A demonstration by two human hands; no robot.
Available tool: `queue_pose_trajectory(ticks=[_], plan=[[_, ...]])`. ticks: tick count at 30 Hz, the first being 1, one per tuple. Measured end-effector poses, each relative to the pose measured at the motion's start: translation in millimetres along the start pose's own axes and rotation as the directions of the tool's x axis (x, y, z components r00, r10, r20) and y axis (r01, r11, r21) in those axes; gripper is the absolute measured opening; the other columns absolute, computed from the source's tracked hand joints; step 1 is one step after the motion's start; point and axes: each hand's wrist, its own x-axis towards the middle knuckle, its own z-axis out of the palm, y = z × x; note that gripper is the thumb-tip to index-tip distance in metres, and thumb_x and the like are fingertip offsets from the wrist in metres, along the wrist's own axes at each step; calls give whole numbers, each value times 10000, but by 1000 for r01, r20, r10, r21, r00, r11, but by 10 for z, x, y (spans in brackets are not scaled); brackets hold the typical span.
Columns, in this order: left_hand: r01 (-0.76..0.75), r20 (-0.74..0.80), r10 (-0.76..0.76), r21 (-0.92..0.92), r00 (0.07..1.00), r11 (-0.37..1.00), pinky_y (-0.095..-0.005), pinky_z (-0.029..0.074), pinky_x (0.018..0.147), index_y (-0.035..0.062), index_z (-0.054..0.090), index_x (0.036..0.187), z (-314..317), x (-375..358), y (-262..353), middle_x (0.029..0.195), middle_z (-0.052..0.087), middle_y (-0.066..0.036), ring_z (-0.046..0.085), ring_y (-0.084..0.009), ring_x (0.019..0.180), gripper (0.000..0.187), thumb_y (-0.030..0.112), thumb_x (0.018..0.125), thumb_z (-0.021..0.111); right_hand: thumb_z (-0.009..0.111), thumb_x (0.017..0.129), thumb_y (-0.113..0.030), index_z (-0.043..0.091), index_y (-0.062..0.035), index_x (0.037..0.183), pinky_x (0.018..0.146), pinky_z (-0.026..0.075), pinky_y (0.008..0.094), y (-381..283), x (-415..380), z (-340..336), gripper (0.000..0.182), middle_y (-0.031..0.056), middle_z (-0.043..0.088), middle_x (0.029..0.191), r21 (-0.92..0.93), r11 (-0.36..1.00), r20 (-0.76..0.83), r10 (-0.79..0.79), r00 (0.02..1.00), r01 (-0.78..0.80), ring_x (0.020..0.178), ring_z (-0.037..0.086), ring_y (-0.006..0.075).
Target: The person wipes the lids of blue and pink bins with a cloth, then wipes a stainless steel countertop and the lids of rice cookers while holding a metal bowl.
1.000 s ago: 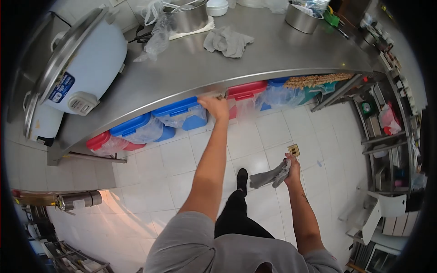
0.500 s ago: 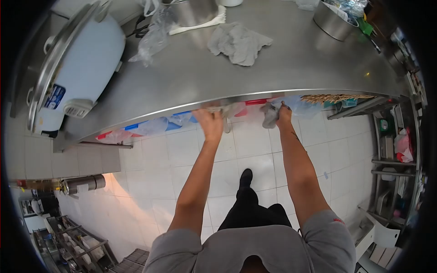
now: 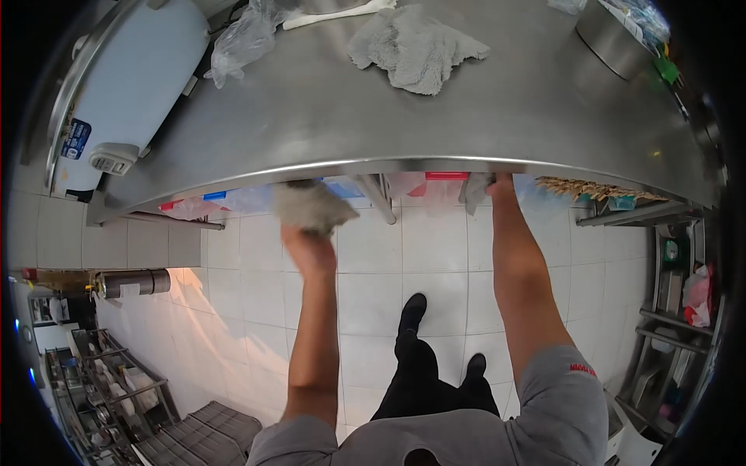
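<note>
A crumpled grey cloth [image 3: 315, 208], blurred by motion, is gripped in my left hand [image 3: 308, 247] just below the front edge of the steel table [image 3: 513, 116]. My right hand [image 3: 502, 184] reaches under the same edge, partly hidden by it. Its fingers are closed on another grey cloth [image 3: 476, 191], which hangs beside a red-lidded clear container [image 3: 445, 186]. On the tabletop, ahead of both hands, lies a larger fluffy grey cloth [image 3: 416, 50].
A white electric cooker [image 3: 136, 93] stands on the table's left, with a clear plastic bag [image 3: 241, 46] near it. A metal pot [image 3: 614, 39] is at the back right. Lidded containers line the under-table space. A metal rack [image 3: 672, 334] stands right.
My left hand has moved left and back from the table edge, and a grey cloth now shows in it. My right hand has gone further under the edge with its cloth.
</note>
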Motion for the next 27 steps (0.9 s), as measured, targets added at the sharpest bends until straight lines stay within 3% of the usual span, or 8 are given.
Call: queue_pose_trajectory(ticks=[2, 3, 6, 9, 18, 21, 22, 27], plan=[[54, 91, -50, -41, 995, 998, -336, 479, 839, -22, 368, 1262, -199, -167, 184, 1139, 543, -166, 582, -223, 952, 453, 170, 862, 456, 513, 882, -297, 486, -105, 1209, 906, 449, 447, 12, -57, -33, 380, 108, 547, 1169, -17, 1000, 19, -26, 999, 27, 1059, 541, 255], [-100, 105, 68, 330, 992, 939, -301, 520, 717, 8, 342, 1292, -145, -153, 109, 1023, 601, -137, 621, -212, 788, 478, 224, 873, 422, 514, 883, -307, 498, -108, 1194, 906, 449, 443, 29, -105, -36, 370, 108, 554, 1154, -46, 998, 22, -46, 999, 47, 1047, 547, 257], [-274, 189, 198, 678, 962, 682, -428, 111, 1104, -58, 263, 1307, 79, 45, -594, 1390, 228, -286, 174, -362, 1329, 654, 71, 715, 508, 518, 885, -317, 528, -102, 1148, 868, 465, 436, 125, -195, -60, 340, 105, 577, 1083, -60, 993, 60, -100, 993, 104, 978, 568, 268], [-451, 339, 418, 869, 843, 203, -573, 126, 1020, -124, 385, 1187, 503, 232, -1104, 1321, 263, -348, 188, -496, 1237, 635, 116, 636, 588, 522, 891, -296, 547, -73, 1079, 747, 500, 422, 256, -202, -194, 293, 96, 603, 957, -1, 991, 156, -135, 978, 137, 834, 590, 269], [-529, 476, 305, 840, 825, 120, -516, 301, 911, -16, 548, 1077, 258, 234, -1159, 1150, 451, -268, 368, -421, 1097, 471, 127, 635, 623, 529, 897, -388, 558, -80, 914, 583, 488, 346, 325, -1163, -798, 310, 63, 597, 784, -109, 980, 206, -142, 968, 167, 678, 575, 202], [-470, 447, 160, 774, 880, 425, -491, 340, 890, -2, 592, 1014, -102, 145, -1342, 1119, 490, -236, 412, -413, 1060, 386, 96, 641, 616, 535, 893, -398, 548, -86, 913, 664, 498, 366, 396, -1553, -1295, 313, 54, 582, 806, -173, 974, 229, -105, 968, 146, 740, 580, 197], [-464, 432, 174, 794, 885, 394, -498, 335, 896, 0, 582, 1033, -146, -3, -1456, 1128, 486, -228, 411, -413, 1066, 399, 79, 643, 608, 562, 878, -407, 522, -46, 883, 517, 505, 357, 398, -1765, -1333, 363, 79, 572, 739, -143, 980, 167, -114, 979, 138, 612, 576, 211], [-395, 360, 263, 914, 895, 94, -537, 307, 929, 25, 512, 1160, 24, -1527, -1557, 1195, 456, -198, 394, -416, 1113, 502, 13, 662, 571, 567, 871, -434, 506, -25, 986, 597, 515, 363, 373, -2457, -1904, 429, 100, 572, 810, -237, 970, 160, -18, 987, 56, 690, 586, 208]])
